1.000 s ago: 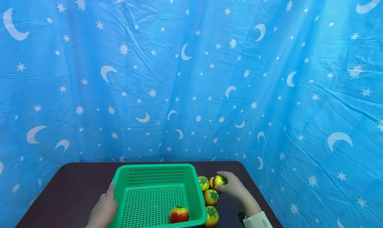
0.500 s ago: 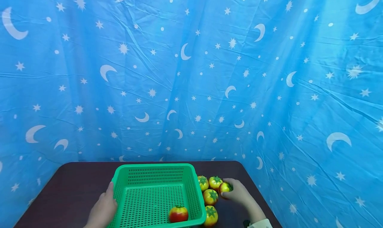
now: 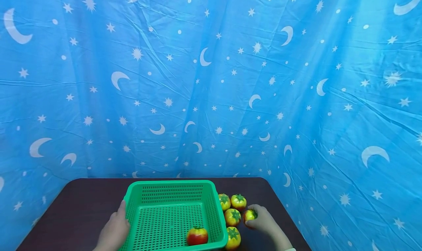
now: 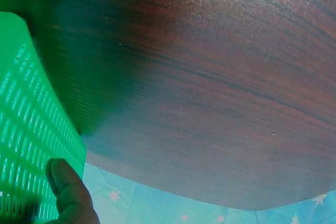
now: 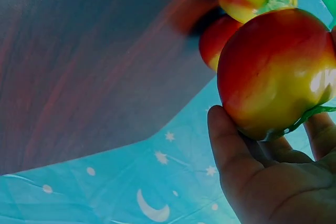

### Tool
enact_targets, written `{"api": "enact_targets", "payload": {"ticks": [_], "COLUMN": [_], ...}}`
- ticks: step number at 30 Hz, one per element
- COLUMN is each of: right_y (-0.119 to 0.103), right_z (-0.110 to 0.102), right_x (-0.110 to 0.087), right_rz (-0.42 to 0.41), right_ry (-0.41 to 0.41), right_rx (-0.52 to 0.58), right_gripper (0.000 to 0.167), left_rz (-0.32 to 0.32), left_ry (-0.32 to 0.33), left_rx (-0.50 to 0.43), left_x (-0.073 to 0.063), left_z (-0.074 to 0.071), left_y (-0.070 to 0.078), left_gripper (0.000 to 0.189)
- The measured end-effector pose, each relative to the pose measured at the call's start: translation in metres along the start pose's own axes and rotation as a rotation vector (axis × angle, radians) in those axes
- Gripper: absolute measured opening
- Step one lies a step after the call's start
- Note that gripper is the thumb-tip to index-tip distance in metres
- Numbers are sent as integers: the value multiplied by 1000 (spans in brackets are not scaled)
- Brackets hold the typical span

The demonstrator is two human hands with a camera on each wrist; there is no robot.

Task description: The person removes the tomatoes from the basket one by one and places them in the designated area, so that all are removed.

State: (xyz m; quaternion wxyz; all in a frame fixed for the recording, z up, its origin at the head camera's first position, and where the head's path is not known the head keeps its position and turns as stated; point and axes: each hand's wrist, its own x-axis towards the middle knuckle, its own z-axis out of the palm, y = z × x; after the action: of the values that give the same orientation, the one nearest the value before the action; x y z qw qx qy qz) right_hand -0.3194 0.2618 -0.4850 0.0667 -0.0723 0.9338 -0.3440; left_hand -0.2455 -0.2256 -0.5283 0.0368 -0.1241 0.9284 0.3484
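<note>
My right hand point(image 3: 263, 220) grips a glossy red-and-yellow tomato point(image 3: 250, 218) with a green leafy top, at the right of the group. In the right wrist view, fingers curve round the side and underside of that tomato point(image 5: 278, 72). Several similar tomatoes stand along the basket's right side, one in the middle point(image 3: 232, 217) and another nearest me point(image 3: 233, 238). My left hand point(image 3: 113, 227) holds the left side of a green plastic basket point(image 3: 213, 191). Its fingers point(image 4: 68, 182) lie against the slotted outer wall. One tomato point(image 3: 197, 236) sits inside, near the front right corner.
Everything stands on a dark brown wooden table point(image 3: 82, 203) with rounded far corners. Behind it and along the right hangs a blue curtain point(image 3: 211, 97) with white moons and stars.
My right hand has moved toward me and a little right with its tomato, away from the back ones, uncovering the back right tomato. My left hand and the basket have stayed put.
</note>
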Motion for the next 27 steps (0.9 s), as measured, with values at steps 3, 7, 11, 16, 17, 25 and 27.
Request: {"api": "enact_targets", "payload": {"ticks": [3,7,11,16,17,25,27], "right_y": [4,8,11,13,14,20,22], "right_z": [4,7,9,13,13,18,20], "right_x": [1,1,0,0,0,2,2], "right_rz": [15,34,56,50,48,74,85], "right_ry": [-10,-18,-29,-50,-53,-69,-65], "right_rx": [-7,-20,-16,-2,1,-19,-25], "right_gripper": [52,49,48,49,49,47,47], "left_rz": [-4,-5,0,5,4,0,3], "left_ry": [-8,-16,-13,-10,-12,-16,-13], "left_rx": [0,7,9,6,8,14,14], "left_x": [0,0,-1,0,0,1,1], "left_z": [0,0,-1,-1,-1,0,0], "left_y": [0,0,-1,-1,-2,-2,-1], "left_gripper": [70,71,71,71,71,70,70]}}
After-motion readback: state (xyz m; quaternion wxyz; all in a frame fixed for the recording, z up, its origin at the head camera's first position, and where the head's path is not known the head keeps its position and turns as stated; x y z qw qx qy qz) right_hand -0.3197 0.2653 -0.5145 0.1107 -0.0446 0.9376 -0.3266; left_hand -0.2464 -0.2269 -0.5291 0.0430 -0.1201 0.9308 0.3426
